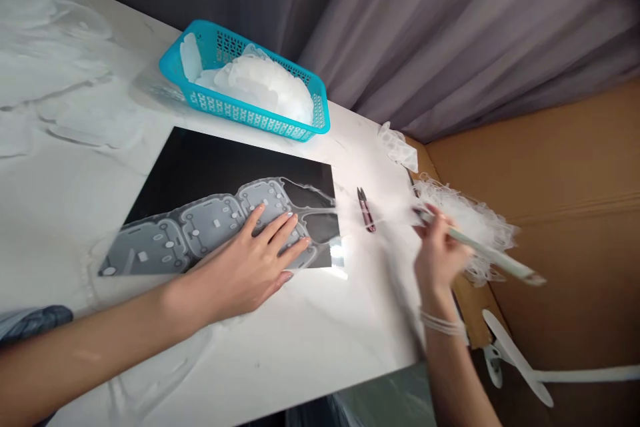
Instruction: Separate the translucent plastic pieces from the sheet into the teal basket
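My left hand [270, 250] lies flat with fingers spread on a translucent, rubbery-looking sheet [213, 220] of joined panels with small holes and tabs. Part of the rightmost panel is hidden under it. Beneath the sheet is a glossy black board [200, 157]. My right hand [440, 253], blurred, is closed around a slim pale-green pen-like tool [495, 257] with a dark tip, at the table's right edge. A faint whitish smear by the tip may be a scrap; I cannot tell. Small dark-red thread snips [366, 210] lie between the board and my right hand.
A turquoise basket [225, 110] of translucent pieces stands behind the board. Tangled clear trimmings [465, 220] heap at the right edge, beside a cardboard box wall [550, 167]. A clear crumpled scrap [399, 147] lies at the back right. More translucent sheets [55, 67] cover the left side.
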The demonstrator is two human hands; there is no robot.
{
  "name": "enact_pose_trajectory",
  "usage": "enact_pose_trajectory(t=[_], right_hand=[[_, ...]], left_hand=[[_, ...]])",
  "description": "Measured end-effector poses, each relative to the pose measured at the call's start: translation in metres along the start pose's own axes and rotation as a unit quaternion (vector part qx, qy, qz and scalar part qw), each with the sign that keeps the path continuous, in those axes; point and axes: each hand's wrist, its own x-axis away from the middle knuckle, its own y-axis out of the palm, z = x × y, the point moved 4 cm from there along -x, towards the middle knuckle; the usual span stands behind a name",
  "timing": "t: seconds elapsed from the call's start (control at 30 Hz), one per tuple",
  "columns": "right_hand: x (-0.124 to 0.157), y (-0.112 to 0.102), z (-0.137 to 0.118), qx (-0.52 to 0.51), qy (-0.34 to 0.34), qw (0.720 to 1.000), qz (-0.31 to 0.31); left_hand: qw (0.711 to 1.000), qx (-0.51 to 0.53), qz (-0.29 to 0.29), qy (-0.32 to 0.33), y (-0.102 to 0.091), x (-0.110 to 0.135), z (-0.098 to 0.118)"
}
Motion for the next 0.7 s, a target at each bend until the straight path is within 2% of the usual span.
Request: enact_pose_trajectory(t=[0.07,0.1,0.17,0.23,0.3,0.33,0.37,0.4,0.47,0.53,0.57,0.6,0.63,0.7], right_hand=[[-0.018,-0.045,0.023,-0.042,0.077,0.992,0.092],[-0.024,-0.061,0.028,-0.05,0.097,0.988,0.108],[-0.026,-0.072,0.026,-0.079,0.154,0.978,0.114],[-0.017,-0.055,0.008,-0.147,0.228,0.958,0.09],[-0.004,-0.016,-0.023,-0.215,0.264,0.94,0.013],[0.003,0.007,-0.041,-0.236,0.275,0.931,-0.034],[0.008,0.028,-0.058,-0.255,0.283,0.921,-0.079],[0.013,0.048,-0.074,-0.278,0.286,0.908,-0.128],[0.018,0.078,-0.101,-0.314,0.274,0.886,-0.204],[0.021,0.094,-0.118,-0.32,0.255,0.879,-0.246],[0.022,0.099,-0.122,-0.31,0.248,0.881,-0.257],[0.023,0.102,-0.124,-0.297,0.242,0.886,-0.263],[0.024,0.105,-0.124,-0.285,0.239,0.89,-0.265],[0.027,0.108,-0.122,-0.277,0.244,0.891,-0.266]], left_hand=[[1.0,0.013,-0.002,-0.008,0.0,0.0,0.0],[1.0,0.022,0.0,-0.014,0.0,0.0,0.0],[0.998,0.05,0.01,-0.027,-0.002,0.0,-0.001],[0.993,0.107,0.03,-0.043,-0.007,-0.002,-0.003],[0.973,0.209,0.061,-0.082,-0.015,-0.004,-0.01],[0.95,0.276,0.077,-0.12,-0.02,-0.005,-0.015],[0.917,0.352,0.086,-0.169,-0.024,-0.006,-0.022],[0.871,0.432,0.086,-0.218,-0.027,-0.006,-0.028],[0.753,0.592,0.063,-0.278,-0.029,-0.005,-0.034],[0.635,0.722,0.042,-0.272,-0.03,-0.003,-0.034],[0.59,0.762,0.041,-0.263,-0.03,-0.002,-0.034],[0.557,0.786,0.046,-0.262,-0.03,0.0,-0.034],[0.537,0.798,0.052,-0.27,-0.028,0.002,-0.035],[0.52,0.798,0.059,-0.299,-0.025,0.008,-0.037]])
